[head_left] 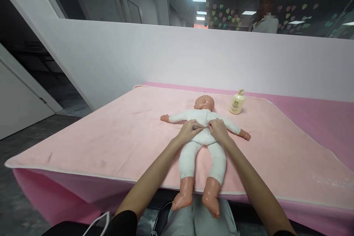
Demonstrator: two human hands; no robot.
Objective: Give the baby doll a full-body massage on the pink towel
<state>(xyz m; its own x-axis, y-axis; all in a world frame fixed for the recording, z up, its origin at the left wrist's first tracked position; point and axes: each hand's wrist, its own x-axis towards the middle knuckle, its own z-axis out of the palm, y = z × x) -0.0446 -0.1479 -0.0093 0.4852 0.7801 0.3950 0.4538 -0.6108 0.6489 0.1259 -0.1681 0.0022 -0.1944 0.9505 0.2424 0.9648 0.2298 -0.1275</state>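
Observation:
A baby doll (205, 138) with a white cloth body lies stretched out on the pink blanket (110, 132). Its bare head points away from me and is turned to the left, its arms are spread, and its feet hang over the near edge. My left hand (190, 129) is closed at the left side of the doll's torso, thumb and fingers pinching the white cloth. Opposite it, my right hand (218, 129) pinches the cloth at the right of the middle. The fingertips of both hands nearly meet; the cloth between them is partly hidden.
A pale yellow pump bottle (237, 103) stands on the blanket, right of the doll's head. Behind the table rises a white wall (193, 59) with a dark window above, where a person (267, 18) shows. A white cable (103, 221) hangs at the lower left.

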